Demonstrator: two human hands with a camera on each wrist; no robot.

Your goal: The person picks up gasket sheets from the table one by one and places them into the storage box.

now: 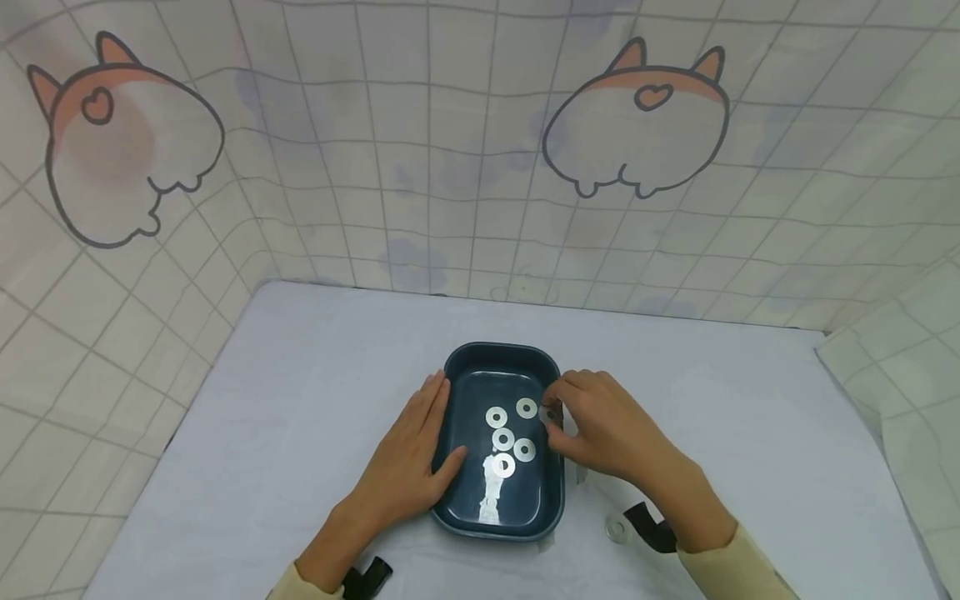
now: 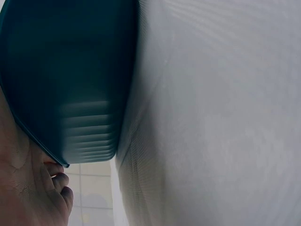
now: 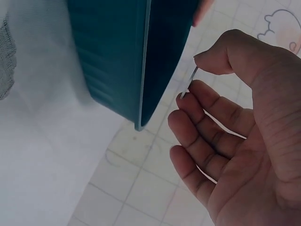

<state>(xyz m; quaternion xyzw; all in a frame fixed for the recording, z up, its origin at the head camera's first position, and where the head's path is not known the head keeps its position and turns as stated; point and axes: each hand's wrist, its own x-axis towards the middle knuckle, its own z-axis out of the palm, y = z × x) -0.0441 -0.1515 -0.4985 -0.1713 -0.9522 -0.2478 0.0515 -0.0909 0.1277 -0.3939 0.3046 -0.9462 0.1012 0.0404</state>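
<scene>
A deep blue rectangular tray (image 1: pixel 468 500) stands on the white-covered table, with several flat silver washers (image 1: pixel 497 417) lying on its floor. My left hand (image 1: pixel 405 458) rests along the tray's left side, fingers straight and thumb over the rim; the left wrist view shows the palm by the tray's outer wall (image 2: pixel 70 61). At the right rim, my right hand (image 1: pixel 603 421) pinches one washer (image 3: pixel 189 81) between thumb and fingertips. In the right wrist view this washer is seen edge-on, beside the tray's rim (image 3: pixel 142 94).
Another ring-shaped washer or small stack (image 1: pixel 618 527) lies on the table (image 1: pixel 720 400) right of the tray, near the right wrist. Black straps (image 1: pixel 651 527) are on both wrists. A tile-patterned curtain (image 1: pixel 420 167) with cartoon animals borders the table at the back and sides.
</scene>
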